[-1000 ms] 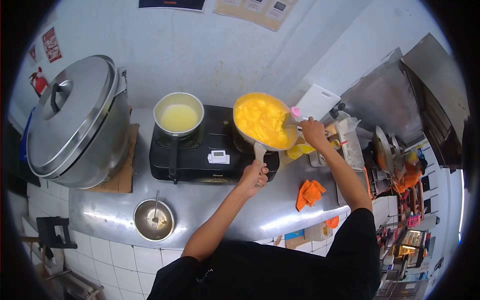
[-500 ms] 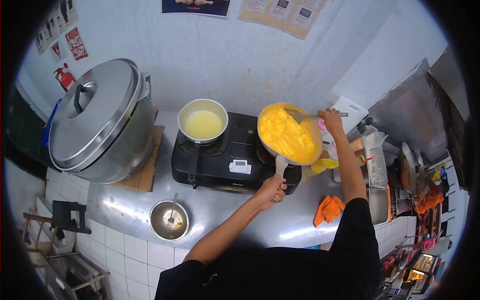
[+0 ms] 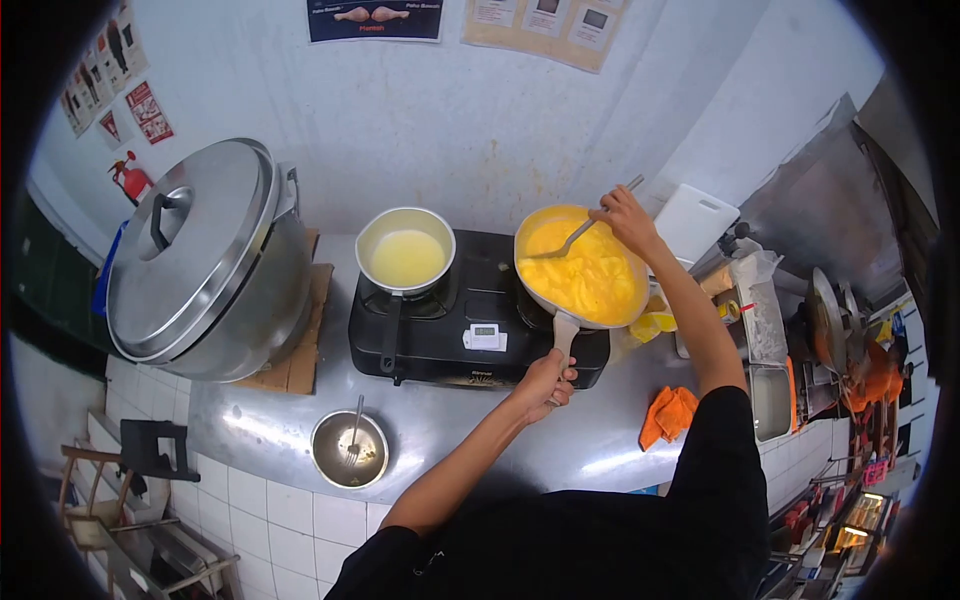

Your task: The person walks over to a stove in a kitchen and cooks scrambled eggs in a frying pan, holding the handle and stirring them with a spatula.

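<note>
My left hand (image 3: 545, 385) is wrapped round the handle of a frying pan (image 3: 566, 325), which rests on the right burner of a black two-burner stove (image 3: 455, 366). Soft yellow scrambled eggs (image 3: 590, 280), partly runny, fill the pan. Over its far right side, my right hand (image 3: 626, 222) grips a grey spatula (image 3: 583, 233), whose blade dips into the eggs at the pan's left side. On the left burner stands a saucepan (image 3: 360, 243) of pale yellow liquid, its black handle pointing toward me. A small white digital timer (image 3: 484, 337) sits on the stove between the burners.
A large lidded metal pot (image 3: 230, 310) stands at the left on cardboard. Near the counter's front edge is a metal bowl (image 3: 320, 455) with a fork (image 3: 354, 440). An orange cloth (image 3: 668, 416) lies at the right, and a white cutting board (image 3: 695, 225) leans behind.
My right hand has moved left, carrying the spatula blade from the pan's far side across to its left side. The eggs have shifted. My left hand keeps its hold on the pan handle.
</note>
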Action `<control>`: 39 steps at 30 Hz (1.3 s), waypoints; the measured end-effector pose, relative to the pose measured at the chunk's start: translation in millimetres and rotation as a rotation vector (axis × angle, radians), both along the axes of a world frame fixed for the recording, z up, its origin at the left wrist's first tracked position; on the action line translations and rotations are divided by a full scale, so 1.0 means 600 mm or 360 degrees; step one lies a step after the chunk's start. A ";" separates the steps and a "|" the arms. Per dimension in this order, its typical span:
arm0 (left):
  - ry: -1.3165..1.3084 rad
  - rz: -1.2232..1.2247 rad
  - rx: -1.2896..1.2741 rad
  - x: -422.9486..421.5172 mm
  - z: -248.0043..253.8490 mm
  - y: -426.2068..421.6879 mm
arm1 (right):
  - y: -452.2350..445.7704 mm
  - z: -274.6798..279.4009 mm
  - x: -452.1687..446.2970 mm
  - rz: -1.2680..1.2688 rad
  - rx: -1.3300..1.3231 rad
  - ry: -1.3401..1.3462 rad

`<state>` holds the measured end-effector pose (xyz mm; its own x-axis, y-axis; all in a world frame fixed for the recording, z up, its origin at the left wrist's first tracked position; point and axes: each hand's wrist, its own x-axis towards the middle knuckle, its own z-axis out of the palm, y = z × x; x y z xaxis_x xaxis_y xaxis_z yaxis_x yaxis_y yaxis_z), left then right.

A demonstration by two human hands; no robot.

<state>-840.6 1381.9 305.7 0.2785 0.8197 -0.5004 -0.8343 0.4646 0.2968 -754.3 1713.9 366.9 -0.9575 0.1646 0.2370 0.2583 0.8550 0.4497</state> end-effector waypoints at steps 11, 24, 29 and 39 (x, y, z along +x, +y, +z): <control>-0.0082 0.0067 0.0056 0.003 -0.014 -0.004 | -0.214 0.186 0.127 -0.0982 -0.1033 -0.0437; -0.0107 0.0117 0.0047 0.010 -0.015 -0.008 | -0.292 -0.036 0.071 -0.1283 -0.0853 -0.0295; -0.0124 0.0123 0.0063 0.011 -0.020 -0.004 | -0.112 -0.098 0.034 -0.1215 -0.0828 -0.0338; -0.0170 0.0135 0.0090 0.012 -0.021 -0.007 | -0.249 0.197 0.146 -0.1242 -0.1152 -0.0501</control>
<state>-833.7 1377.9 293.2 0.2559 0.8687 -0.4242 -0.8982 0.3759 0.2279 -666.4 1564.3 484.8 -0.5311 0.7501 -0.3941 0.8025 0.5946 0.0502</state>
